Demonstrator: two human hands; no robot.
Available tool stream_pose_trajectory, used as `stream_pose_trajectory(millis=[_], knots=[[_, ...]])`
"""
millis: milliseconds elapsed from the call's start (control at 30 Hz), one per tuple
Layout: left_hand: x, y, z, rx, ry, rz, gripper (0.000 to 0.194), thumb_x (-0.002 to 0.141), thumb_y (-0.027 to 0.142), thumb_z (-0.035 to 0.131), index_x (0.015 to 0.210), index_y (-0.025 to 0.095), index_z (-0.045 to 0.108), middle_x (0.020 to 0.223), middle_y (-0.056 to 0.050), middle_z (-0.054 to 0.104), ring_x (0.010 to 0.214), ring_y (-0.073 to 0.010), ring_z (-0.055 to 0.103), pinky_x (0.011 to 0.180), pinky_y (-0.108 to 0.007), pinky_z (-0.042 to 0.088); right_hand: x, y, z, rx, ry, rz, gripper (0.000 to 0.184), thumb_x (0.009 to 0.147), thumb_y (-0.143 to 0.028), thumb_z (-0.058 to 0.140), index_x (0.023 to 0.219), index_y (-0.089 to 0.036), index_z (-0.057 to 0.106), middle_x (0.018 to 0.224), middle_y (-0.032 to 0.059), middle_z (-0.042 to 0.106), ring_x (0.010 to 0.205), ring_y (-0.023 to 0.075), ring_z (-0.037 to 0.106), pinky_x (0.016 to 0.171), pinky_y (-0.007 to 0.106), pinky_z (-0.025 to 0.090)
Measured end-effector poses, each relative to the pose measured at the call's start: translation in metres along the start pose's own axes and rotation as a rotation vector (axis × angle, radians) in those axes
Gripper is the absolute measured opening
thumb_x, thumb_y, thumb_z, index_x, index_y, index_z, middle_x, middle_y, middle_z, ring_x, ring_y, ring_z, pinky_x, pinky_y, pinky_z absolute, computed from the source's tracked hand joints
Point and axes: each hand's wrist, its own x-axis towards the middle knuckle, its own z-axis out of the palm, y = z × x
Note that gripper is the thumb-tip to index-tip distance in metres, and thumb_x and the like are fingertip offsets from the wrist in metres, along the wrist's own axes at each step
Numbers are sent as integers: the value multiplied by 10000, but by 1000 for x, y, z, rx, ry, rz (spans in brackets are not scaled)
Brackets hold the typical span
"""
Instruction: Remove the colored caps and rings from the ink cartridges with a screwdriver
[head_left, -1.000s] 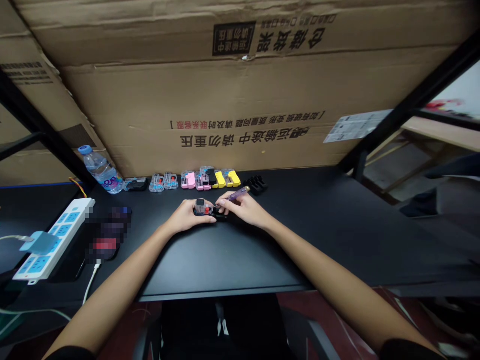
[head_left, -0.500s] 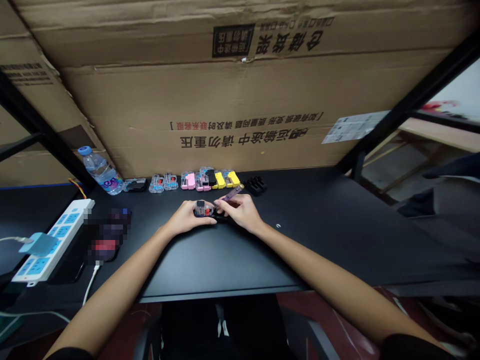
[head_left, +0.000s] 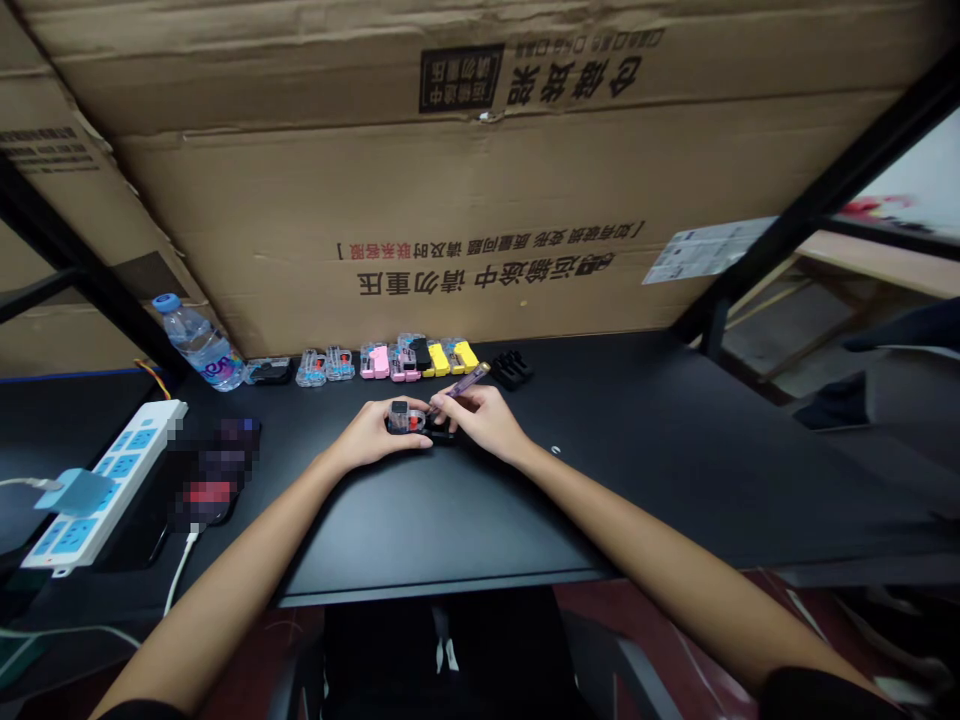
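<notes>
My left hand [head_left: 373,436] rests on the black table [head_left: 675,470] with its fingers closed around a small clear plastic piece [head_left: 403,416] that has a black top and a red part inside. My right hand [head_left: 487,420] pinches a slim purple tool [head_left: 466,383] like a pen, tip pointing down-left at that piece. A small black part [head_left: 442,433] lies on the table between the two hands.
A row of small clear, pink, black and yellow pieces [head_left: 409,358] lines the foot of a big cardboard box [head_left: 450,200]. A black clip part [head_left: 513,369], a water bottle [head_left: 196,343], a white power strip [head_left: 105,480] and a tiny ring [head_left: 555,451] also lie here.
My right hand shifted slightly left and the purple tool tilted more upright. A tiny ring on the table came into view to the right of my right wrist. The left hand stayed put.
</notes>
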Motion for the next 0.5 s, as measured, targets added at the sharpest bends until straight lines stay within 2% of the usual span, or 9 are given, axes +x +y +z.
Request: stream_pose_trajectory(millis=[267,400,500], knots=[[1,-1,-1,-26,-5,8,601,806,462,886,1318,195,719,1251,-95,794,1114,-254,761,1072,-393,557,-1,-5,-4,-57,-48,-35,443,951,-595,697,945,-160,780,796,71,769,633,180,693,639,323,607],[0,1,-2,-25,-7,-16,649,809,468,880,1370,197,699,1266,-107,790,1145,-265,755,1094,-420,548,2,-3,-10,-51,74,-18,471,900,-633,744,928,-165,785,822,90,776,697,214,711,663,346,620],[-1,5,-3,7,0,-16,569,808,474,875,1287,192,755,1196,-96,807,1080,-256,760,1041,-401,567,5,-2,-19,-54,195,-26,522,891,-678,729,933,-162,794,823,85,757,721,217,689,666,344,602]])
